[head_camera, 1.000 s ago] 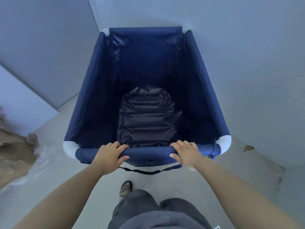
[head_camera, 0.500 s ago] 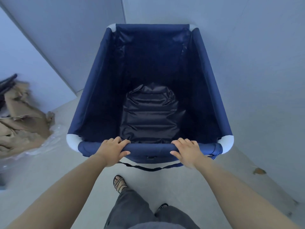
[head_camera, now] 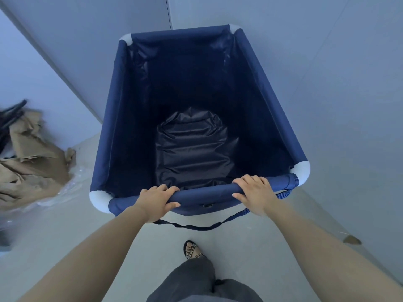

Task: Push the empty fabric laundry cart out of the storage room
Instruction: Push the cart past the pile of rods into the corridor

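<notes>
The navy fabric laundry cart [head_camera: 113, 118] fills the middle of the view, with white corner pieces and only its dark wrinkled liner [head_camera: 194, 149] inside. My left hand [head_camera: 156, 200] grips the near top rail left of centre. My right hand [head_camera: 254, 192] grips the same rail toward the right corner. A dark strap [head_camera: 200, 226] hangs below the rail. The cart's far end sits close to the pale walls ahead.
Crumpled brown paper [head_camera: 30, 162] and clear plastic lie on the floor at the left, with dark rods behind them. A pale wall [head_camera: 338, 105] runs close along the cart's right side. My sandalled foot [head_camera: 192, 250] stands on the grey floor behind the cart.
The cart has swung clockwise, its far end now angled right toward the wall. The brown paper pile has come further into view at the left. Both hands kept their grip.
</notes>
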The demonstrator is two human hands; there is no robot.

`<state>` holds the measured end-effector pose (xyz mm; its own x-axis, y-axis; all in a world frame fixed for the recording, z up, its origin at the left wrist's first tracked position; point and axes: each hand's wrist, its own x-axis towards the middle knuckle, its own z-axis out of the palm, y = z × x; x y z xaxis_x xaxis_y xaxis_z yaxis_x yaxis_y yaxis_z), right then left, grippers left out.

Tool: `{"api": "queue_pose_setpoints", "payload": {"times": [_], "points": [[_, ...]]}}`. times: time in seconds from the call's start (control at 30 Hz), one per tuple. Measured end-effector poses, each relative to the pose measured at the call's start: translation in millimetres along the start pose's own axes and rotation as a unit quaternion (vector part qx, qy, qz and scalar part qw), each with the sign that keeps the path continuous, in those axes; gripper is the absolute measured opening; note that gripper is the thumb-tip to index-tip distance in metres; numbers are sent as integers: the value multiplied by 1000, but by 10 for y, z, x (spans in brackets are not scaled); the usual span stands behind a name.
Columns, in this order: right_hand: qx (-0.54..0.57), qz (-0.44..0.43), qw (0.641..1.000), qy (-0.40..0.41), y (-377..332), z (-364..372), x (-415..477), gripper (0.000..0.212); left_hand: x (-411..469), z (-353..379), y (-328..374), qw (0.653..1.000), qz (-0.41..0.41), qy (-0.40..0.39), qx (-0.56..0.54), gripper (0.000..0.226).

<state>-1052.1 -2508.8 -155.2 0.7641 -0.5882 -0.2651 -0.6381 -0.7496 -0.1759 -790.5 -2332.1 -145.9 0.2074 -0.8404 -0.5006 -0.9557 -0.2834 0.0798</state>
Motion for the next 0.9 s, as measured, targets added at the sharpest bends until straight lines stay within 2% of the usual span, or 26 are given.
{"api": "queue_pose_setpoints", "payload": {"times": [0.4,0.9], "points": [[17,4,999,-28,263,-297,862,47,541,-325,-69,998,-53,12,-24,45],[9,-86,991,-102,605,-700,1868,47,1095,-597,-46,982,-179,47,-42,45]]}}
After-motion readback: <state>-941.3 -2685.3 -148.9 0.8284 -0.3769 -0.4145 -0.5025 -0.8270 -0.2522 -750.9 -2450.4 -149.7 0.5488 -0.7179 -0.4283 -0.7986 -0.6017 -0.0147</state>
